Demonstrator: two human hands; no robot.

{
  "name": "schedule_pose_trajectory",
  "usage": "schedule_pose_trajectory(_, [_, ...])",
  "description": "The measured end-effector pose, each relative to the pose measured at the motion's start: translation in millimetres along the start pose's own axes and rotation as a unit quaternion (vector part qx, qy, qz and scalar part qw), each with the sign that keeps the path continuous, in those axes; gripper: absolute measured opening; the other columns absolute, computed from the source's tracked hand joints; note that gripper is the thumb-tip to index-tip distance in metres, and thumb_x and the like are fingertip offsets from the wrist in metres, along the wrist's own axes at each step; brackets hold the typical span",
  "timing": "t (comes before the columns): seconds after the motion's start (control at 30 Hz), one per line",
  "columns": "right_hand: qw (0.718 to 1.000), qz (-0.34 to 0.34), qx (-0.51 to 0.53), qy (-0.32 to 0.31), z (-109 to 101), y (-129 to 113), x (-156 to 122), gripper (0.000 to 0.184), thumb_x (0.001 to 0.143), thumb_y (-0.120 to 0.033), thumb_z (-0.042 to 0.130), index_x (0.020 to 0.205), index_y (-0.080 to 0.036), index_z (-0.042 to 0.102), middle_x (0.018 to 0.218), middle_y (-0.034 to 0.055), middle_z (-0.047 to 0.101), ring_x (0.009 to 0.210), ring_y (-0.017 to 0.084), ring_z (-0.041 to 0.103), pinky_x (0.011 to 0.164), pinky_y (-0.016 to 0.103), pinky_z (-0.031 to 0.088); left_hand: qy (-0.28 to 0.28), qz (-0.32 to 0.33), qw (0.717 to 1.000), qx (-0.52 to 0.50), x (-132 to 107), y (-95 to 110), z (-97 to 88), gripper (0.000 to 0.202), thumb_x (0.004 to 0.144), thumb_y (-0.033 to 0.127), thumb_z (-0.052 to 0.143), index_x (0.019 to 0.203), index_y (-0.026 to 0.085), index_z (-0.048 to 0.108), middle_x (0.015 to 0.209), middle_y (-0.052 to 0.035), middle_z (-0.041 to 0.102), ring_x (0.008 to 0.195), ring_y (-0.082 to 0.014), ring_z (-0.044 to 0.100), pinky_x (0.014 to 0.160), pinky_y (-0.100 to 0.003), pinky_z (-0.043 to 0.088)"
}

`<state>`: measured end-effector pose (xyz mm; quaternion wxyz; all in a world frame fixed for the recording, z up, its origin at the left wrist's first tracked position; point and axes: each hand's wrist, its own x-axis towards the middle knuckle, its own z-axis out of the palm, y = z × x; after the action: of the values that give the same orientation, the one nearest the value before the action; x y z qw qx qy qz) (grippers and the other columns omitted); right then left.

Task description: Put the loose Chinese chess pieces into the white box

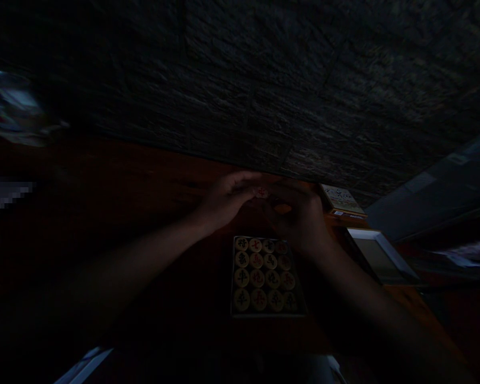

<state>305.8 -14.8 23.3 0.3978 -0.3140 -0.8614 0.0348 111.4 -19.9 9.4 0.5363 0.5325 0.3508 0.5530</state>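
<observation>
The scene is very dark. A square box [232,277] filled with several round wooden game pieces marked in red and black lies on a brown table [136,181]. Beyond the box my left hand [229,196] and my right hand [300,218] meet. My left fingers are pinched on a round piece [261,192] with a red mark. My right hand is curled beside it, and another pale piece [282,209] shows at its fingers; whether it holds that one I cannot tell.
A box lid or booklet with printed characters [341,200] lies at the back right. A white-rimmed tray or lid [380,258] sits to the right of the box. A dark textured wall [264,80] rises behind the table. Blurred papers [12,109] show far left.
</observation>
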Motion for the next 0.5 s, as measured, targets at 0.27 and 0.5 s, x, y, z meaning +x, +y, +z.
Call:
schedule_pose_trajectory(0.27, [0.995,0.087,0.039,-0.02,-0.2,-2.2,-2.0,0.021,0.088,-0.019,0.076,0.109,-0.02,0.08,0.098,0.0063,0.083,0.081,0.022,0.079,0.072,0.031,0.062,0.027,-0.014,0.999,-0.008,0.6,-0.6,-1.5,0.022,0.088,0.026,0.081,0.104,0.013,0.072,0.089,-0.0065,0.081,0.082,-0.0185,0.077,0.075,-0.03,0.061])
schedule_pose_trajectory(0.5, [0.998,0.058,0.01,-0.016,-2.6,-3.0,0.5,0.021,0.087,-0.021,0.074,0.107,-0.022,0.08,0.101,0.0061,0.083,0.084,0.022,0.079,0.075,0.033,0.062,0.049,-0.028,0.998,-0.002,0.9,2.0,-0.3,0.016,0.096,0.03,0.074,0.091,0.014,0.074,0.086,-0.006,0.079,0.074,-0.0155,0.075,0.068,-0.026,0.06])
